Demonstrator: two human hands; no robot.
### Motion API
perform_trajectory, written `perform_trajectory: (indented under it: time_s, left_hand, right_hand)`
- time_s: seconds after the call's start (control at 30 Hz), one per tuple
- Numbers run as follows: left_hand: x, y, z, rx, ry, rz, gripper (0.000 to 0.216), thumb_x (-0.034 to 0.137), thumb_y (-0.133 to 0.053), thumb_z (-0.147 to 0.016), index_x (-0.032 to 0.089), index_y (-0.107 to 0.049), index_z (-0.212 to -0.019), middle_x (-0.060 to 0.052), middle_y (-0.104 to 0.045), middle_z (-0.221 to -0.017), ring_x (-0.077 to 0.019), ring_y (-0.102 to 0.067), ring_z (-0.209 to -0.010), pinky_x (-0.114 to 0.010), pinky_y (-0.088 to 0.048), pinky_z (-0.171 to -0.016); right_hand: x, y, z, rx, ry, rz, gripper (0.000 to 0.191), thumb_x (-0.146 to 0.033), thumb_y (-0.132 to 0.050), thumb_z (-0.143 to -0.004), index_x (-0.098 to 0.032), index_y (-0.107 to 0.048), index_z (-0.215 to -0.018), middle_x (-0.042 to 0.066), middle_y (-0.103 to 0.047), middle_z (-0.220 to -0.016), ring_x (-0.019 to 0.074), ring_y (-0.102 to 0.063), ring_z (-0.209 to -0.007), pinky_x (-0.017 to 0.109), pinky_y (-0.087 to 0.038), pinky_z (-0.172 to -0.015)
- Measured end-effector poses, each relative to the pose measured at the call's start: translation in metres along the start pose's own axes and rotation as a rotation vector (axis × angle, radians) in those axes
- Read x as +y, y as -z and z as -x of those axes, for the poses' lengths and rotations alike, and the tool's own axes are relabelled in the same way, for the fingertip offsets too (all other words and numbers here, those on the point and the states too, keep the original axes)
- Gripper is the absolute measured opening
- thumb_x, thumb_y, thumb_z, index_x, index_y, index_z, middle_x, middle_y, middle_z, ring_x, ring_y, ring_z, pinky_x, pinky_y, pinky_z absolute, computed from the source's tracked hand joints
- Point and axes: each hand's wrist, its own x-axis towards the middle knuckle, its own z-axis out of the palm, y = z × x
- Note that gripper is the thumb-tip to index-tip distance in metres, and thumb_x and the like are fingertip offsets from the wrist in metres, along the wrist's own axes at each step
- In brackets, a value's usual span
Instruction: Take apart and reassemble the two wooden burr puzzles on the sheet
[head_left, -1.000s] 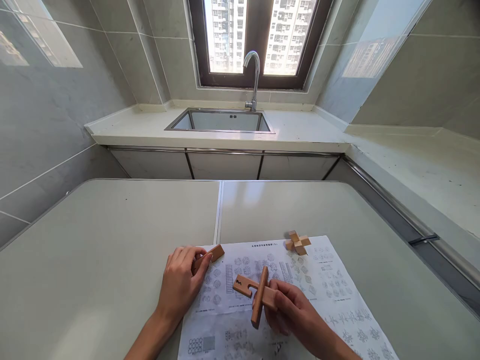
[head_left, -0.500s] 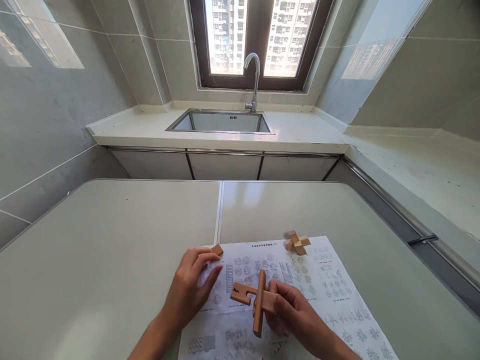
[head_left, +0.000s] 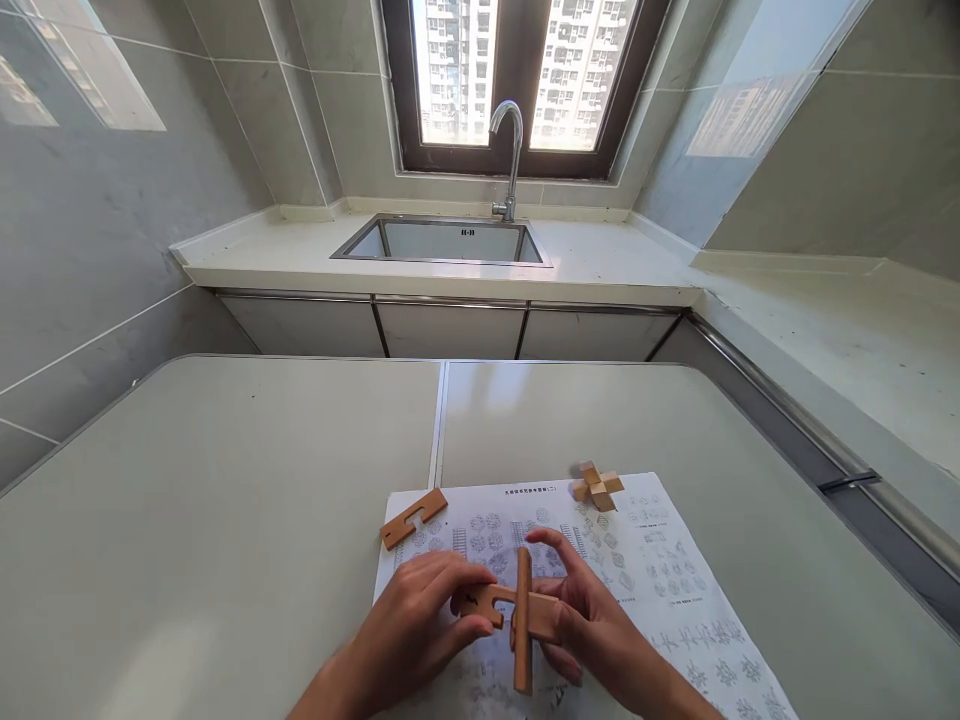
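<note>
A tiled kitchen with a sink (head_left: 442, 243) under a window lies beyond the pale table (head_left: 225, 480). On the table, a printed sheet (head_left: 660, 580) holds a loose slotted bar (head_left: 413, 518) at its far left corner and a small knot puzzle (head_left: 597, 487). Above the sheet's near half, the right hand (head_left: 581, 625) grips a wooden cross (head_left: 517, 610), one bar pointing away, the other sideways; the left hand (head_left: 420, 625) pinches its left end.

2 bare hands (head_left: 420, 620) and forearms (no sleeves, rings or watch in view)
</note>
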Motion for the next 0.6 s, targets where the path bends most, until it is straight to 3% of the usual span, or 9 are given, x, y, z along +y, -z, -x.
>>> perform_trajectory:
  time_s: [0.07, 0.2, 0.33, 0.5, 0.6]
  left_hand:
    - [0.0008, -0.0005, -0.0006, 0.007, -0.014, -0.007, 0.035, 0.052, -0.048, -0.108, 0.021, -0.062, -0.111, -0.002, -0.071, -0.081, -0.0169, -0.065, -0.071, -0.028, -0.050, -0.068]
    - [0.0030, -0.0002, -0.0022, 0.013, -0.042, -0.020, 0.038, 0.054, -0.046, -0.108, 0.021, -0.062, -0.110, -0.002, -0.072, -0.080, -0.0170, -0.066, -0.069, -0.028, -0.049, -0.067]
    - [0.0033, -0.0001, -0.0030, 0.019, -0.052, -0.038, 0.042, 0.058, -0.045, -0.107, 0.020, -0.062, -0.109, -0.003, -0.072, -0.079, -0.0173, -0.065, -0.068, -0.028, -0.049, -0.065]
    - [0.0008, -0.0034, -0.0018, 0.019, -0.056, -0.046, 0.039, 0.058, -0.050, -0.105, 0.020, -0.062, -0.104, -0.001, -0.069, -0.074, -0.0158, -0.063, -0.064, -0.026, -0.047, -0.062]
    - [-0.0013, -0.0058, -0.0003, 0.009, -0.052, -0.060, 0.038, 0.058, -0.053, -0.104, 0.020, -0.061, -0.104, 0.000, -0.068, -0.073, -0.0154, -0.061, -0.063, -0.026, -0.045, -0.061]
  right_hand:
    - [-0.0017, 0.0007, 0.0007, -0.002, -0.018, 0.009, 0.087, -0.068, -0.080, -0.082, -0.025, -0.038, -0.144, 0.006, -0.074, -0.091, 0.0029, -0.044, -0.043, 0.017, -0.033, -0.044]
    - [-0.0049, 0.0005, 0.0005, -0.043, -0.043, 0.015, 0.078, -0.069, -0.082, -0.079, -0.021, -0.054, -0.133, 0.006, -0.074, -0.091, 0.0018, -0.042, -0.044, 0.016, -0.034, -0.044]
    - [-0.0057, -0.0009, -0.0010, -0.049, -0.041, 0.002, 0.076, -0.071, -0.083, -0.077, -0.023, -0.053, -0.128, 0.004, -0.072, -0.089, 0.0013, -0.039, -0.044, 0.015, -0.032, -0.042]
    - [-0.0020, 0.0021, 0.0009, 0.029, -0.044, 0.011, 0.053, -0.059, -0.080, -0.088, -0.024, -0.053, -0.117, -0.006, -0.063, -0.074, -0.0004, -0.033, -0.038, 0.013, -0.025, -0.037]
    - [0.0018, 0.0061, 0.0025, 0.026, -0.054, 0.016, 0.053, -0.057, -0.079, -0.089, -0.024, -0.052, -0.120, -0.006, -0.062, -0.074, -0.0005, -0.032, -0.036, 0.014, -0.025, -0.036]
